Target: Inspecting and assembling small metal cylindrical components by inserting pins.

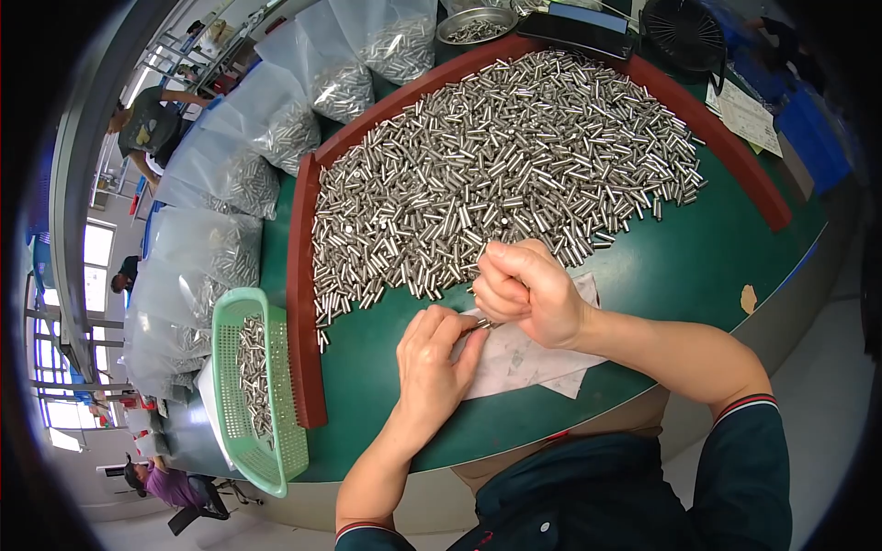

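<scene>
Bright window [98,253] in pale wall [125,237], green table [680,275], light grey floor [822,422].

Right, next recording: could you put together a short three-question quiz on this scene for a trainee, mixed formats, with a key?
1. Multiple choice: what colour is the perforated basket?
A) Blue
B) Light green
C) Red
2. True or false: the clear plastic bags stand outside the red-brown border, while the large heap of metal pins lies inside it.
3. Fill in the blank: of the wearer's two hands, the ____ one is nearer the basket.

Key:
1. B, light green.
2. True.
3. Left; the left hand is nearer, with metal pins at its fingertips.
</scene>
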Demonstrator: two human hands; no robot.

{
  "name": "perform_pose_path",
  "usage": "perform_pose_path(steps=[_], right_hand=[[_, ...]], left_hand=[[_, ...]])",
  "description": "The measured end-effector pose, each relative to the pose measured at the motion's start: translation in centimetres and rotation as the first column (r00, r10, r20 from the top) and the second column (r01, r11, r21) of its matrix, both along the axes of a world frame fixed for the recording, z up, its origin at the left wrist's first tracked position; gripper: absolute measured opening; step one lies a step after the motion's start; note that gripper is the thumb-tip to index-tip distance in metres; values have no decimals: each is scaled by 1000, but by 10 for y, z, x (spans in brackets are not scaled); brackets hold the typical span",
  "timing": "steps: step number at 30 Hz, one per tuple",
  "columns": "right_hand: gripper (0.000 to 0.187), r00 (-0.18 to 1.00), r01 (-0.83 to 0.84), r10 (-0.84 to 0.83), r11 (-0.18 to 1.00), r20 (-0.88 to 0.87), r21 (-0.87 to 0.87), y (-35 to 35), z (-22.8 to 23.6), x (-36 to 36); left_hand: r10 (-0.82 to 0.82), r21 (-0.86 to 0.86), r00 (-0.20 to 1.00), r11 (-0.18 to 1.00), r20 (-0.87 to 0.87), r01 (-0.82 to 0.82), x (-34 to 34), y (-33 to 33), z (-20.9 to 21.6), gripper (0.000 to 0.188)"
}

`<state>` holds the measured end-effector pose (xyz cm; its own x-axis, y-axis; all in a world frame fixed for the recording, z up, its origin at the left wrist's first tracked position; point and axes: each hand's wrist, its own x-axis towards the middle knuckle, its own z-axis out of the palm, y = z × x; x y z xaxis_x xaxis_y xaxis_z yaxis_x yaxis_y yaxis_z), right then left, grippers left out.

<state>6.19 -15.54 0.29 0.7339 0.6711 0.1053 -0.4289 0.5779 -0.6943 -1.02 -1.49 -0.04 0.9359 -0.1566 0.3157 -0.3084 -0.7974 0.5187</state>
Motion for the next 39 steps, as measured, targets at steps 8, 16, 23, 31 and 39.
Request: perform_pose_path(steps=[8,16,23,31,39], right_hand=[[44,999,18,-18,1000,-28,12,0,-3,-1],[43,999,43,-43,999,25,-12,1,-4,-6],[39,962,189,-159,974,221,-124,4,2,-23],[37,921,263,-212,957,327,-120,5,-1,-22],[41,975,191,-187,981,119,-28,-3,9,-3]], left_hand=[[5,-17,1000,1000,-8,-5,0,-1,0,14],[25,-42,1000,999,0,-25,1,-3,-2,12],[42,-52,999,998,-30,-44,-1,-2,-2,9],[34,-63,998,997,-60,-38,1,-5,0,8],[-73,145,995,987,70,62,2,-8,4,10]])
